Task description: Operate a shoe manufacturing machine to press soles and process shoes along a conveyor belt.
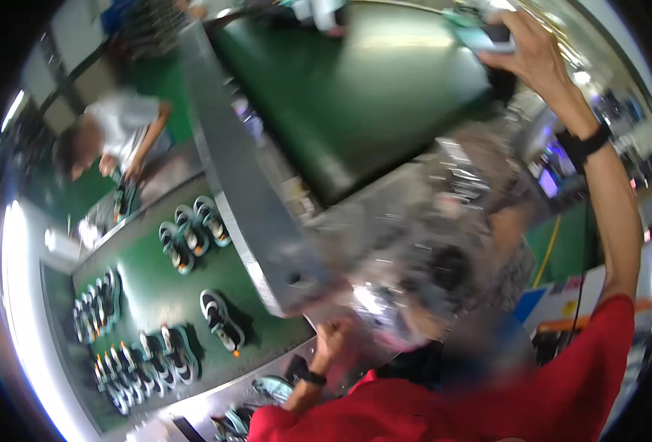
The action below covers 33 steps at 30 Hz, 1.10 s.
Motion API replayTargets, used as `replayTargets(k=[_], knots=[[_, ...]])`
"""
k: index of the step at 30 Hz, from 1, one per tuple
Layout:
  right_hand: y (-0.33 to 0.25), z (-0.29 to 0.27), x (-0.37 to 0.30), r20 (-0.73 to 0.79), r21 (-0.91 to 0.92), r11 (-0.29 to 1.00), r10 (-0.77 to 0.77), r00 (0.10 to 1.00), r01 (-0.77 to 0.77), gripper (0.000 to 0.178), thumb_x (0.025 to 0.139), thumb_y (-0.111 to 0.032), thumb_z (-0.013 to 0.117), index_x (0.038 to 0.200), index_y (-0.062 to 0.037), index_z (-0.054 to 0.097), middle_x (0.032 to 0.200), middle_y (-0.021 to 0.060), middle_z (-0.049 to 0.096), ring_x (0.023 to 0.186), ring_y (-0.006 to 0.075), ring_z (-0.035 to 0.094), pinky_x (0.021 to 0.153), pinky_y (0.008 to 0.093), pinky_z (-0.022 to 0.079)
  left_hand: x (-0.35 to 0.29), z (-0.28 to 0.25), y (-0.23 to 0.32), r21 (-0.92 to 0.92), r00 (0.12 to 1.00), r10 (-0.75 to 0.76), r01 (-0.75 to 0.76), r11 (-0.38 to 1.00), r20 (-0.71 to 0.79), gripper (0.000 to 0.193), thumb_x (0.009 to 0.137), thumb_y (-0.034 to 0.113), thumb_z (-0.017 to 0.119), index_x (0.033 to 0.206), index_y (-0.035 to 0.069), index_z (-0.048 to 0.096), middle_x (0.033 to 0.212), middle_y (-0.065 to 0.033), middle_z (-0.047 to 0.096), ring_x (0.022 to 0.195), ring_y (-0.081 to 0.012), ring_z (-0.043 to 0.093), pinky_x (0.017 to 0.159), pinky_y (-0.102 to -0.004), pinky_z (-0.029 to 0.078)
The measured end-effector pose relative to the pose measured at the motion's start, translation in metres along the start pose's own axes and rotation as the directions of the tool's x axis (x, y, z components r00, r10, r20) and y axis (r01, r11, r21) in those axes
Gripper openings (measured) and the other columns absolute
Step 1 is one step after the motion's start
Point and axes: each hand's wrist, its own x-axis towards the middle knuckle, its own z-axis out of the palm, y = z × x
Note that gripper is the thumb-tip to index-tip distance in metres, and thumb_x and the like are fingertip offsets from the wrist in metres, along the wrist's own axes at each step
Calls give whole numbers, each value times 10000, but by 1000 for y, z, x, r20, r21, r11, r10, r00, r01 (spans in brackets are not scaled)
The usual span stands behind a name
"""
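My right arm reaches up to the upper right, and my right hand (536, 55) is closed around a sneaker (480, 38) with a pale teal sole. The sneaker is blurred and held at the far edge of a dark green belt (370, 88). Low in the middle, my left hand (332, 340) is curled beside the end of a grey metal rail (241, 221). What its fingers hold, if anything, is hidden by blur. Just below my left wrist lies a teal-soled shoe (273, 388).
On a lower green belt (130, 283) at left stand several black-and-white sneakers (222, 320) in rows. A person in a white top (123, 121) handles a shoe (124, 197) beyond it. Right of my left hand is a shiny, blurred grey mass (462, 180), seemingly plastic and another person.
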Motion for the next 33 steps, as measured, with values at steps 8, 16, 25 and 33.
replayTargets(k=[8, 16, 25, 33], knots=[[-11, -248, -110, -269, 558, 731, 606, 748, -392, 356, 806, -262, 746, 968, 46, 666, 869, 94, 694, 778, 142, 642, 692, 271, 512, -49, 188, 172, -128, 440, -20, 304, 944, 898, 543, 933, 420, 598, 1267, -6, 550, 1313, -144, 562, 1193, -229, 545, 1037, -385, 417], [-89, -324, -341, 188, 609, 128, 936, 299, -783, 414, 739, -363, 774, 963, -17, 735, 830, 97, 719, 748, 145, 662, 686, 288, 511, -137, 362, 215, -134, 137, 62, 617, 775, 989, 910, 837, 618, 608, 1427, -21, 338, 1386, -150, 483, 1243, -273, 509, 1044, -427, 415], [-324, -450, -588, 110, 851, -256, 940, -322, -458, 729, 857, -551, 636, 1376, -71, 462, 1194, 100, 603, 1100, 166, 570, 842, 318, 511, -344, 457, 113, 123, 0, -137, 430, 894, 991, 500, 916, 120, 595, 1363, -18, 419, 1249, -126, 575, 1095, -228, 599, 944, -367, 488], [-436, -534, -731, -499, 587, -443, 461, -734, -677, 535, 711, -47, 718, 1225, -25, 574, 1038, 80, 638, 901, 134, 599, 827, 275, 498, -525, 530, -13, 244, -471, -291, -160, 956, 833, 736, 946, 368, 599, 1441, -84, 297, 1255, -175, 578, 1153, -201, 533, 997, -319, 407]])
